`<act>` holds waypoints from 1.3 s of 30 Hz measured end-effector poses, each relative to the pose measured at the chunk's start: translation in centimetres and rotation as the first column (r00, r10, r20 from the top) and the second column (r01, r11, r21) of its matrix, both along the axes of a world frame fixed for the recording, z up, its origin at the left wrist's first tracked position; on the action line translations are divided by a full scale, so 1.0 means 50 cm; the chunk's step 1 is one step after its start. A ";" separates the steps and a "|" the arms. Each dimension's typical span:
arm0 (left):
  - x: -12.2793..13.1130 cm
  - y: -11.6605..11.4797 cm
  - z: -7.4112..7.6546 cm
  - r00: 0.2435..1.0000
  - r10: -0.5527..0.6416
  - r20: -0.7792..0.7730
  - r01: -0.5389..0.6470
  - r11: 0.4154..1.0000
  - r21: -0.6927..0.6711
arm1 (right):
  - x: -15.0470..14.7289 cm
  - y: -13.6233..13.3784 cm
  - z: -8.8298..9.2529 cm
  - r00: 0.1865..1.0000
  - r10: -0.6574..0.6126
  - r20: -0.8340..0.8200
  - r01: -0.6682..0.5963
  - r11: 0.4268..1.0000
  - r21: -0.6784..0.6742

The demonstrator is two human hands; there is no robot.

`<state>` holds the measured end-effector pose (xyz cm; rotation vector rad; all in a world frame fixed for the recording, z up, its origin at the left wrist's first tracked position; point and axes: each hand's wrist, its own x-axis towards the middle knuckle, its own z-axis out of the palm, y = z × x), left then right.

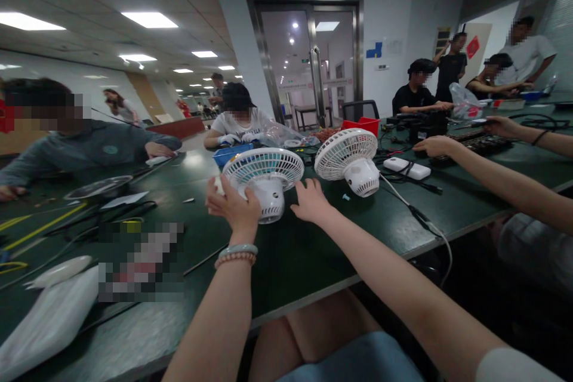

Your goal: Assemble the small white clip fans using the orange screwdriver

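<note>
On the green desk (286, 280), a white fan (273, 191) is between the left hand (242, 209), whose bent fingers are at its side though I cannot tell whether they grip it, and the right hand (312, 202), fingers slightly apart. A blue bin (222, 158) sits behind it, and a red bin (372, 125) behind a second fan (358, 176); the contents of both bins are unclear.

The green table (380, 239) carries the right-hand fan (363, 176) and a white box (414, 171).
</note>
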<state>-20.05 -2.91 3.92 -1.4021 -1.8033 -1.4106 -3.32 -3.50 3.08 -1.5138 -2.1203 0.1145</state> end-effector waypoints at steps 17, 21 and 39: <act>0.080 -0.020 0.002 0.930 -0.282 -0.237 0.259 0.958 -0.123 | 0.011 -0.029 -0.029 0.989 0.138 -0.060 -0.143 0.985 -0.099; 0.110 -0.026 -0.003 0.887 -0.362 -0.288 0.329 0.931 -0.158 | 0.053 -0.023 0.022 0.989 0.128 -0.068 -0.125 0.991 0.046; 0.349 0.022 -0.095 0.571 -0.756 -0.321 0.489 0.627 -0.607 | 0.335 0.135 -0.006 0.998 0.004 0.065 -0.054 0.623 0.780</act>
